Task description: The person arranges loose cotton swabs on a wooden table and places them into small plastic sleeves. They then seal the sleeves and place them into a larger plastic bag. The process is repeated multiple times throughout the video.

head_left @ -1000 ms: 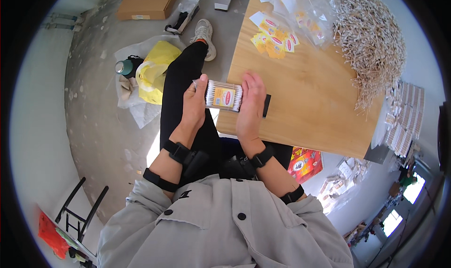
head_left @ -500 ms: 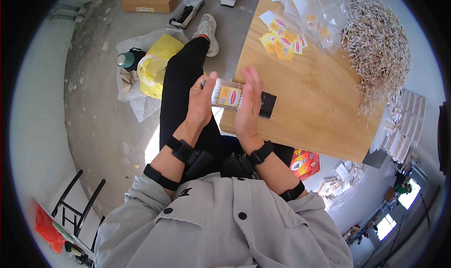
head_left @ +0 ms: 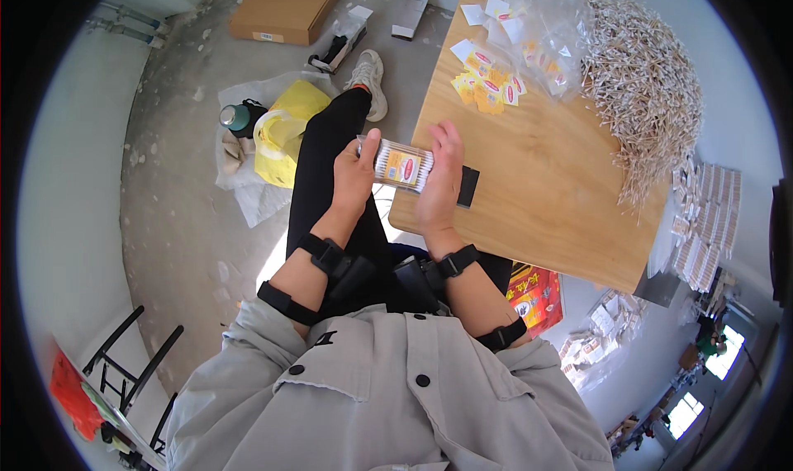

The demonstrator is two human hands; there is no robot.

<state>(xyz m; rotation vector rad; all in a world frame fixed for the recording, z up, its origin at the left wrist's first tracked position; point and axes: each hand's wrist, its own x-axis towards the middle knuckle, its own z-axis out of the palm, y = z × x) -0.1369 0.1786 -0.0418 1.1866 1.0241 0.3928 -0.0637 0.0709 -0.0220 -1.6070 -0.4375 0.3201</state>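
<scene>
I hold a clear packet of cotton swabs (head_left: pixel 402 166) with a yellow and red label between both hands, over the near left edge of the wooden table (head_left: pixel 545 198). My left hand (head_left: pixel 355 176) grips its left end, thumb on top. My right hand (head_left: pixel 438 182) presses flat against its right end. A small black block (head_left: pixel 467 186) lies on the table just right of my right hand.
A big heap of loose cotton swabs (head_left: pixel 648 91) fills the table's far right. Yellow labels (head_left: pixel 489 87) and clear bags (head_left: pixel 537 21) lie at the far edge. Filled packets (head_left: pixel 706 215) stack beyond the right edge. On the floor: yellow bag (head_left: pixel 281 132), green bottle (head_left: pixel 238 118), cardboard box (head_left: pixel 285 9).
Both hands and the packet have stayed together at the table's edge; the head view has shifted slightly, and my right hand now lies flatter against the packet's end.
</scene>
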